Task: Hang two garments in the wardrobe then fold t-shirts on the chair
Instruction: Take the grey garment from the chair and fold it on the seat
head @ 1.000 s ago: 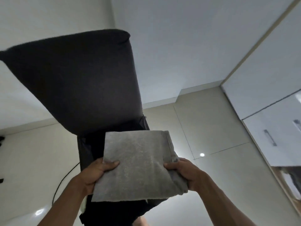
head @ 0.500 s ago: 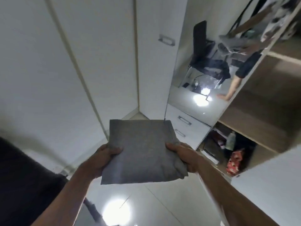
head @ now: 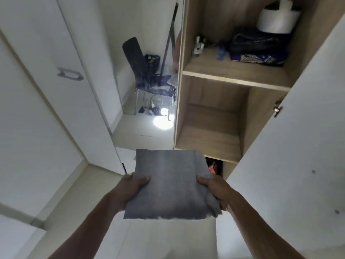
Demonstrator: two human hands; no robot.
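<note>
A folded grey t-shirt (head: 171, 186) is held flat in front of me. My left hand (head: 133, 187) grips its left edge, thumb on top. On the other side, my right hand (head: 214, 189) grips the right edge the same way. Straight ahead stands the open wardrobe (head: 233, 77) with wooden shelves. Its middle shelf (head: 207, 135), just beyond the shirt, is bare. A mirror panel (head: 149, 75) left of the shelves reflects the dark chair with clothes draped on it.
The upper shelf carries dark folded clothes (head: 259, 51), a white roll (head: 274, 21) and small items. Red things (head: 212, 168) show in the compartment below. An open white door (head: 298, 146) stands at right, closed white doors with a handle (head: 69, 73) at left.
The view has swung from the chair round to the wardrobe. Both hands keep the same hold on the folded shirt, which is now close before the middle shelf.
</note>
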